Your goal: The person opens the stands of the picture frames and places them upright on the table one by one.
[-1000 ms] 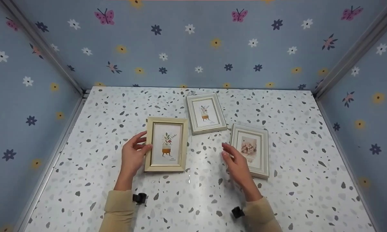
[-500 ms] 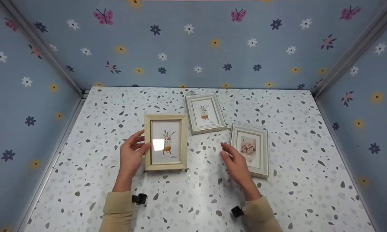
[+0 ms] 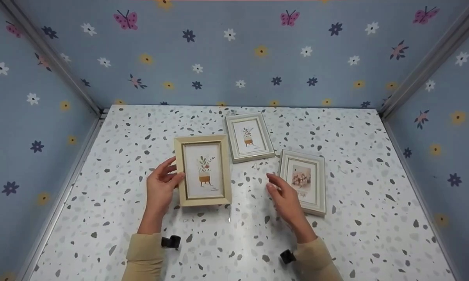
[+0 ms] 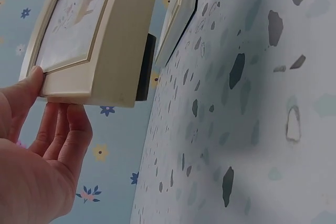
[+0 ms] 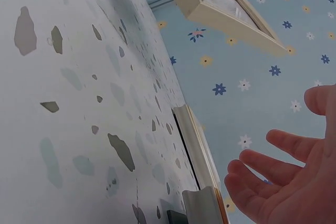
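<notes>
My left hand [image 3: 161, 186] grips the left edge of a cream picture frame [image 3: 181, 171], thumb on the front and fingers behind. In the left wrist view this picture frame [image 4: 118, 40] is raised off the table, and a dark piece shows at its back. It holds a print of a potted plant. My right hand [image 3: 285, 197] holds nothing; its fingers are relaxed and parted in the right wrist view. It hovers by a white picture frame [image 3: 321, 187] with a pink blossom print, overlapping its lower left side in the head view.
Another white picture frame [image 3: 240, 159] with a plant print lies further back on the speckled table [image 3: 355, 242]. Blue patterned panels [image 3: 234, 47] wall in the back and both sides. Black wrist mounts [image 3: 171, 242] stick out from both sleeves.
The cream frame has shifted slightly away from me and right, and its tilt has varied; a glare on its glass came and went. The right hand has stayed nearly still.
</notes>
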Demonstrator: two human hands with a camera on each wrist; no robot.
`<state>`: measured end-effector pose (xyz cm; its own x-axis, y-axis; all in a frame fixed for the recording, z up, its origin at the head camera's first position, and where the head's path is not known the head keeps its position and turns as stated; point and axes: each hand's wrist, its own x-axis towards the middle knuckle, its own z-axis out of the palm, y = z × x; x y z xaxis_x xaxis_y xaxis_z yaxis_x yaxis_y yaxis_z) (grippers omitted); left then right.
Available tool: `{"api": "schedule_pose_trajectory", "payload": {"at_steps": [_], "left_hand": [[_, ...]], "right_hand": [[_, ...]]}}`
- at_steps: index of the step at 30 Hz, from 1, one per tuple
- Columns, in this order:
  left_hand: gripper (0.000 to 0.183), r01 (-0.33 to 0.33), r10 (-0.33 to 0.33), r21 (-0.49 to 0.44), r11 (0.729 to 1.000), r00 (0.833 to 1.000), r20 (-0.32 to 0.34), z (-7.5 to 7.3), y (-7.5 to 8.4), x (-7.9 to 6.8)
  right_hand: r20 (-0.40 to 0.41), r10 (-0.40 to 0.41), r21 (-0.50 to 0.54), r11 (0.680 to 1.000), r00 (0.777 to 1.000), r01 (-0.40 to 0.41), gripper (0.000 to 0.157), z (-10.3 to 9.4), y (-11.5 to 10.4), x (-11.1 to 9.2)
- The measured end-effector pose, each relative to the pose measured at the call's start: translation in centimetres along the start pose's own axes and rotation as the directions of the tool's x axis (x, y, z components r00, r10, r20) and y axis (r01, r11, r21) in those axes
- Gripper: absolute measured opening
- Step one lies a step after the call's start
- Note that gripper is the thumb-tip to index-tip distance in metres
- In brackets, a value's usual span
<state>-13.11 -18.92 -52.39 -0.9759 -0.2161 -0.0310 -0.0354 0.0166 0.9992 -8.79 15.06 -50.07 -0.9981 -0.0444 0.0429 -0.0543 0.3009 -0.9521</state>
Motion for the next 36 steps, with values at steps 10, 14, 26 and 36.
{"api": "schedule_pose_trajectory", "payload": {"at_steps": [10, 14, 26, 36], "left_hand": [[0.054, 0.033, -0.031, -0.1, 0.994, 0.999, 0.028, 0.8, 0.1, -0.4], [0.054, 0.035, -0.03, -0.154, 0.988, 0.999, 0.039, 1.1, -0.1, -0.6], [0.054, 0.061, -0.044, -0.265, 0.962, 0.997, 0.07, 2.2, -0.6, -1.2], [0.054, 0.087, -0.061, -0.276, 0.957, 0.993, 0.099, 2.6, -1.0, -1.4]], "right_hand": [[0.005, -0.009, -0.006, 1.0, 1.0, 0.009, 0.037, 0.0, -0.1, -0.1], [0.009, -0.018, -0.013, 1.0, 1.0, 0.018, 0.037, 0.0, -0.3, -0.2], [0.033, -0.032, 0.004, 0.999, 0.999, 0.032, 0.037, -0.1, -0.8, -0.4], [0.04, -0.048, 0.006, 0.999, 0.998, 0.048, 0.034, -0.2, -1.3, -0.5]]}}
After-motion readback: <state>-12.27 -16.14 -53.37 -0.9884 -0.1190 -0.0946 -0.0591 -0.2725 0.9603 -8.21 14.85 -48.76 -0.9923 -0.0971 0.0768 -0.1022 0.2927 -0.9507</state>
